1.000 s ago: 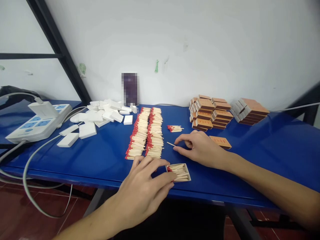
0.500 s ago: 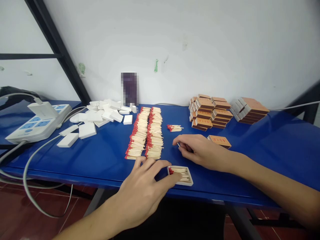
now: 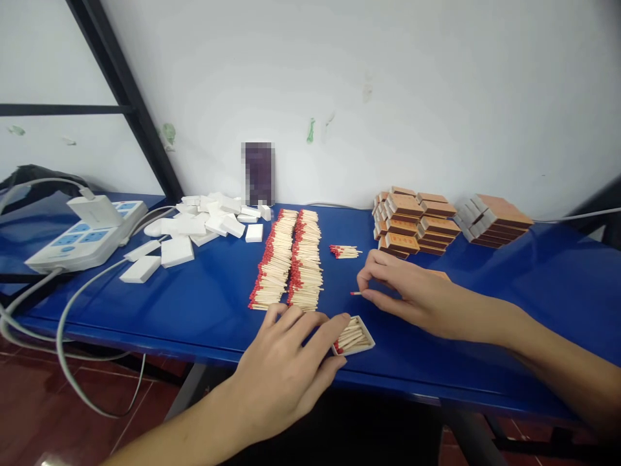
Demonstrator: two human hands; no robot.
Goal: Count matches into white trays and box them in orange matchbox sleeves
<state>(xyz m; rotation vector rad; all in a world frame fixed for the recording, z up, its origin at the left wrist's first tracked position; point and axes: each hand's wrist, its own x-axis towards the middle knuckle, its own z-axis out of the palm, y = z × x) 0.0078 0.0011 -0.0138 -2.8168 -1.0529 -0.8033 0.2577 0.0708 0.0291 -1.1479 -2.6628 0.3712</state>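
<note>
Left hand spread, fingertips steadying the open match tray near edge; right hand pinching one match on blue surface.

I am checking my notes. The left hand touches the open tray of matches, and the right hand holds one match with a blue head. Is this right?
Not quite. The head view shows that the match in the right hand has a red head, not blue. The left hand does touch the tray.
</note>
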